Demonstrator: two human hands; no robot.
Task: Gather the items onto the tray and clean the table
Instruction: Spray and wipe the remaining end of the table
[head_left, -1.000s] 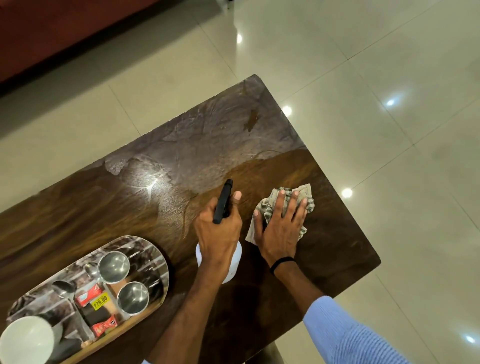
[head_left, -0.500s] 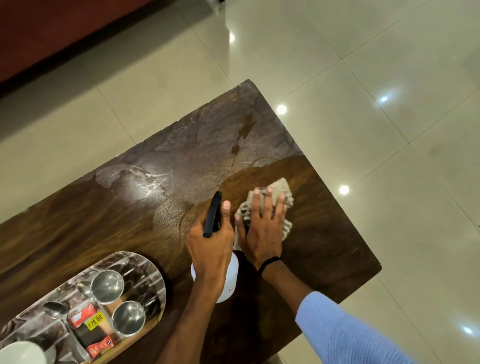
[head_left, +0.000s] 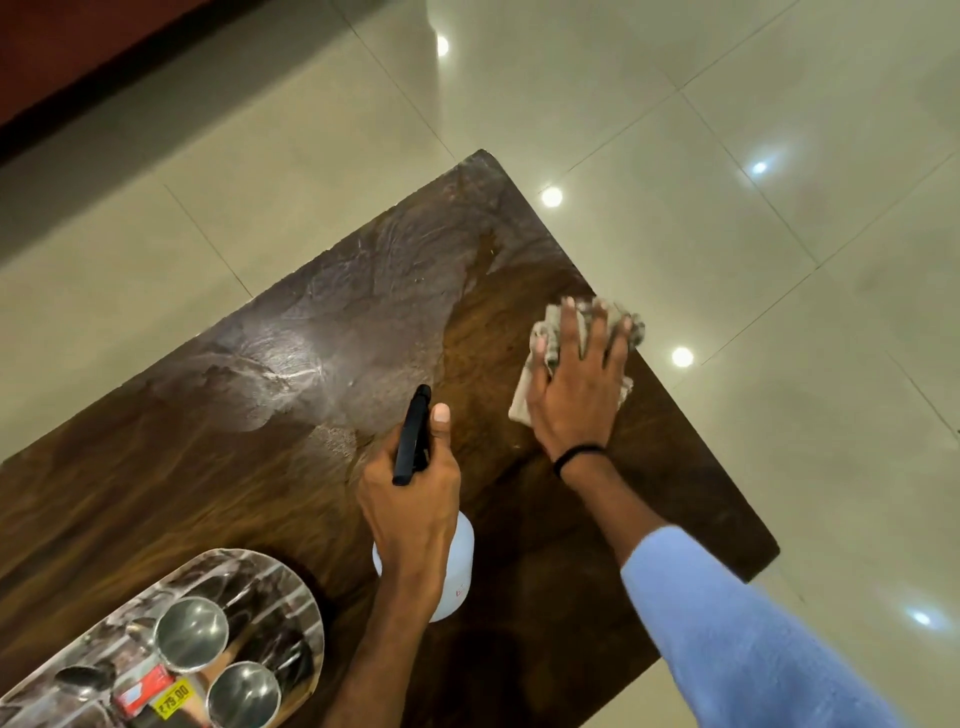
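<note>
Left hand (head_left: 410, 499) grips spray bottle (head_left: 462, 556) just right of tray (head_left: 311, 608); right hand (head_left: 576, 389), fingers flat, presses cloth (head_left: 521, 402) on table (head_left: 208, 467) farther right. Two steel cups (head_left: 191, 631) in tray.

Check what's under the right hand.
A crumpled grey cloth, pressed onto the wooden table by the right hand, fingers spread. Cloth edges show past the fingertips and beside the palm; its middle and the tabletop beneath are covered. The left hand grips a spray bottle.
</note>
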